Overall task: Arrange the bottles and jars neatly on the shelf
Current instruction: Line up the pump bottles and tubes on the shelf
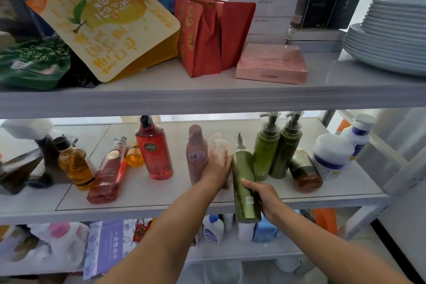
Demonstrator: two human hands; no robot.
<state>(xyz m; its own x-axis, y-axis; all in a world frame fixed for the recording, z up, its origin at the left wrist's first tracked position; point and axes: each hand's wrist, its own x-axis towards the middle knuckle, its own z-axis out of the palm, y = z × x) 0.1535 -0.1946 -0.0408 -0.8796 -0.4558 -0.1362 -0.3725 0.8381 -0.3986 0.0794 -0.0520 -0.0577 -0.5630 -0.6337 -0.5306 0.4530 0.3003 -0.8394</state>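
Green bottle [244, 168]: is tilting at the front edge of the middle shelf [138, 193], its base hanging past the edge.
Right hand [265, 198]: is grasping the green bottle's lower half, fingers wrapped round it.
Left hand [216, 168]: is lying against the pale bottle [219, 144], just beside the mauve bottle [196, 157]; I cannot tell whether it is gripping.

Shelf [161, 193] (grey); bottles [154, 152], jars [330, 157]

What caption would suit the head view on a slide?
Right hand grips a green bottle at the front of the middle shelf; left hand rests beside a mauve bottle.
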